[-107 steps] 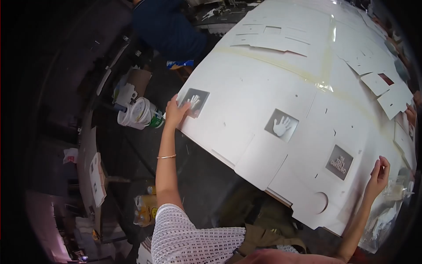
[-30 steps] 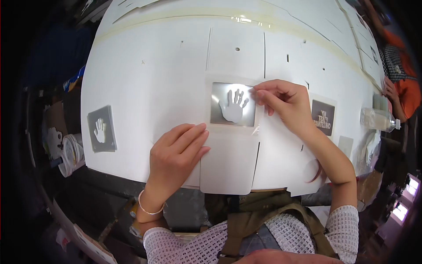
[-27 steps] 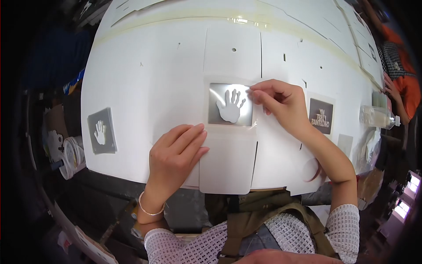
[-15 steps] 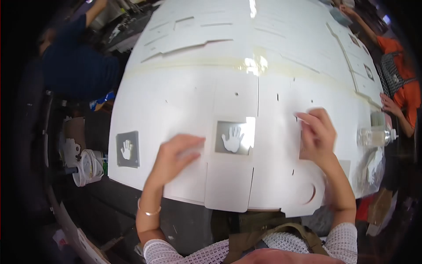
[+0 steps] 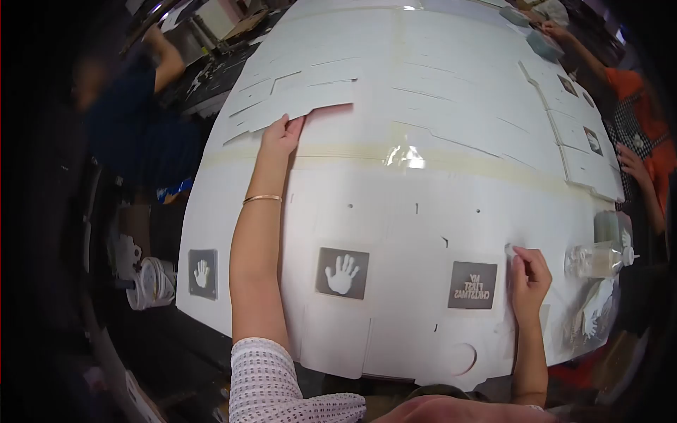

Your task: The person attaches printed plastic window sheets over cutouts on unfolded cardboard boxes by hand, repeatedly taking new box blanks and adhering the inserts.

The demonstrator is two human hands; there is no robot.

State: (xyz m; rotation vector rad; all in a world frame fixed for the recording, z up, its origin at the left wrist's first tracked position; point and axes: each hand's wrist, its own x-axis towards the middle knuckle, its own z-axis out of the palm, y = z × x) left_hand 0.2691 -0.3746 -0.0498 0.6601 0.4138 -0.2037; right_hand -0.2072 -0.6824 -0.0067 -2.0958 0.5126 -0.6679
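Note:
My left hand (image 5: 283, 134) reaches across the table and grips the near edge of a white die-cut card sheet (image 5: 310, 99), whose right end lifts off the others. A flat white card blank in front of me carries a grey square with a white handprint (image 5: 342, 273) on its left panel. On its right panel is a dark square with mirrored lettering, "MY FIRST CHRISTMAS" (image 5: 472, 285). Just right of that square is my right hand (image 5: 530, 282), fingers pinched together; a small pale bit shows at the tips, too blurred to name.
Another handprint square (image 5: 203, 273) lies at the table's left edge. A clear bottle (image 5: 596, 261) and a plastic bag (image 5: 589, 310) are at the right. One person in orange (image 5: 645, 141) works on the right, another in dark clothes (image 5: 141, 120) on the left. White buckets (image 5: 151, 283) stand below.
My left hand has moved forward from beside the middle panel to the card sheets. The right hand has shifted right and down, uncovering the lettered square. The view has shifted.

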